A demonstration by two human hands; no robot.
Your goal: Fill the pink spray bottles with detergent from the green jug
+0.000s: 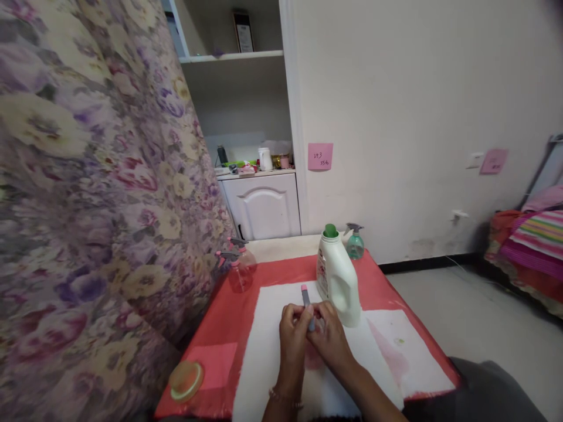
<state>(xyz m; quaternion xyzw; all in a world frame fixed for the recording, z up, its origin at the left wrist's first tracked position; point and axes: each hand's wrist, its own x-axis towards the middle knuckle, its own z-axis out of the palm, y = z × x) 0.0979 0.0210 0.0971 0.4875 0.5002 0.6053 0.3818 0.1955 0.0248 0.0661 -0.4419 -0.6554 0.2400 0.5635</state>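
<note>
Both hands meet over the white cloth, at the grey spray head point(307, 299) of a spray bottle. Its pink nozzle point(304, 288) points away from me. My left hand point(294, 325) is closed around the left side of the head, with the thumb along it. On the right side, the fingers of my right hand point(328, 334) are curled in against it. Part of a pinkish bottle body point(314, 356) shows below the hands; they hide the neck. A pale detergent jug point(338, 275) with a green piece point(330, 230) in its mouth stands upright just beyond my right hand.
Two pink spray bottles point(240, 275) stand at the table's left edge, and a green spray bottle point(355, 243) behind the jug. A round lid point(186, 380) lies front left. White cloth point(259, 346) covers part of the red tabletop point(211, 337). A floral curtain point(132, 234) hangs close on the left.
</note>
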